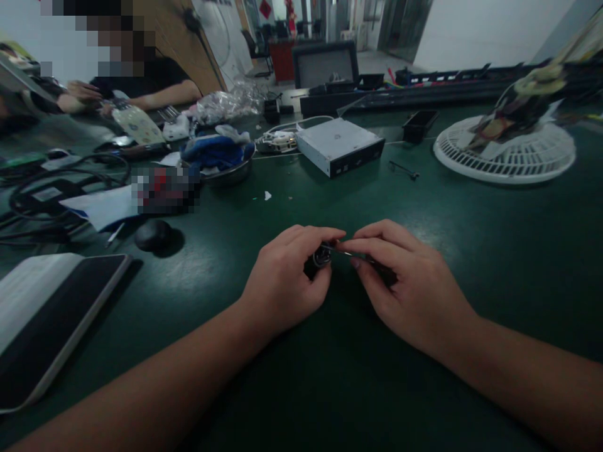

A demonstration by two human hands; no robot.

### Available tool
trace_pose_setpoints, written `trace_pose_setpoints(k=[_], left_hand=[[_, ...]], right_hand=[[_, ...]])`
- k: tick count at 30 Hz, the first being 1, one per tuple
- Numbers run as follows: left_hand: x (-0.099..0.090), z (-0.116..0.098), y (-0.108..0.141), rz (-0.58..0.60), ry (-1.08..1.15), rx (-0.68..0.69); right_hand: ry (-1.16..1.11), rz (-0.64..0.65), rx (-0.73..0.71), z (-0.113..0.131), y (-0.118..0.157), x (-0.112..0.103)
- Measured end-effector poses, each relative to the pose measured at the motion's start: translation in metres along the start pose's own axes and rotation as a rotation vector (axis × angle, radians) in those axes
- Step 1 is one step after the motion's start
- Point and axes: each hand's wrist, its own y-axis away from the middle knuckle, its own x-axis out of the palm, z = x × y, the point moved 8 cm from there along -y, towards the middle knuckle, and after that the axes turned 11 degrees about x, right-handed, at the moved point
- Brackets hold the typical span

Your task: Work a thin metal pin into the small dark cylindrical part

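My left hand [287,273] is closed around a small, dark, round part [322,256] with a shiny rim, its open end turned towards my right hand. Most of that part is hidden by my fingers. In my right hand [409,282] is a thin metal tool [347,253], pinched between thumb and fingers. Its tip meets the round part or lies right beside it; I cannot tell which, nor whether it is tweezers or a small screwdriver. Both hands are just above the green table [301,389], fingertips almost touching.
Beyond my hands sit an optical disc drive [342,141], a small wrench [404,170] and a white fan grille [504,150]. Leftward are a black dome [153,235], a metal bowl with blue cloth [228,172], cables and a tablet-like device [51,326]. A person sits across at left.
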Motion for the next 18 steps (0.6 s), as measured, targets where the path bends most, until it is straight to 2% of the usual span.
trace_pose_setpoints(k=[5, 12, 18], left_hand=[[0.0, 0.001, 0.0, -0.002, -0.006, -0.01], [0.004, 0.004, 0.001, 0.026, 0.009, -0.033], [0.007, 0.002, 0.001, 0.063, 0.021, -0.012]], right_hand=[[0.019, 0.007, 0.001, -0.002, 0.0, 0.001], [0.019, 0.145, -0.053, 0.003, 0.002, 0.013], [0.004, 0.07, -0.058, 0.004, 0.003, 0.008]])
